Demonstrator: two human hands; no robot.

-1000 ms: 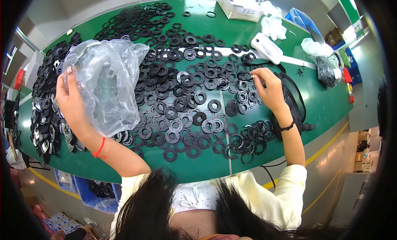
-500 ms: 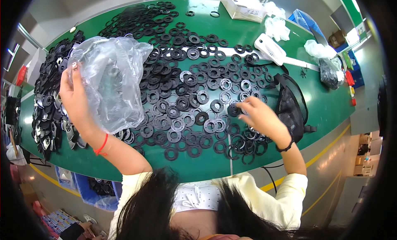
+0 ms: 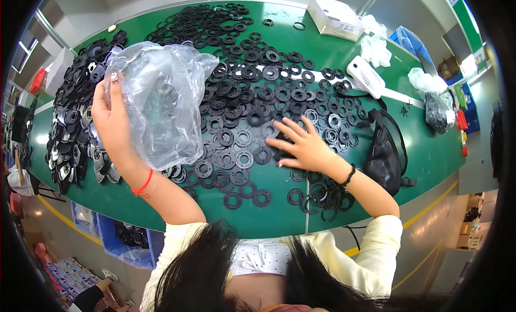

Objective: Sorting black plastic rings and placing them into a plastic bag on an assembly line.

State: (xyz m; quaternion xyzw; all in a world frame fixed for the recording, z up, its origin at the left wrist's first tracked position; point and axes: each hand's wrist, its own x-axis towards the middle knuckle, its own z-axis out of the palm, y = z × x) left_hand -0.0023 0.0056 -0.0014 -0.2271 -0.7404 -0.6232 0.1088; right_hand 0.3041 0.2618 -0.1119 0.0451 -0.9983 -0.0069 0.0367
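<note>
My left hand [image 3: 111, 118] pinches the edge of a crumpled clear plastic bag [image 3: 164, 113], which stands puffed out over the left part of the parts. What the bag holds, if anything, I cannot make out. My right hand [image 3: 309, 151] is spread with its fingers apart, palm down over flat black rings [image 3: 243, 159] scattered across the middle of the green table [image 3: 279, 220]. Its fingertips reach in among the rings, some of which are blurred by motion. Nothing is gripped in it that I can see.
A heap of black and grey moulded parts [image 3: 72, 124] covers the table's left end. To the right lie a black mesh bag [image 3: 386, 156] and a white handheld fan [image 3: 366, 75]. At the back stands a white box [image 3: 334, 19]. Blue bins [image 3: 115, 242] sit below the front edge.
My right hand has swept leftward from the right side of the rings to their middle, shifting some of them. The left hand still grips the plastic bag. The whole view has shifted slightly.
</note>
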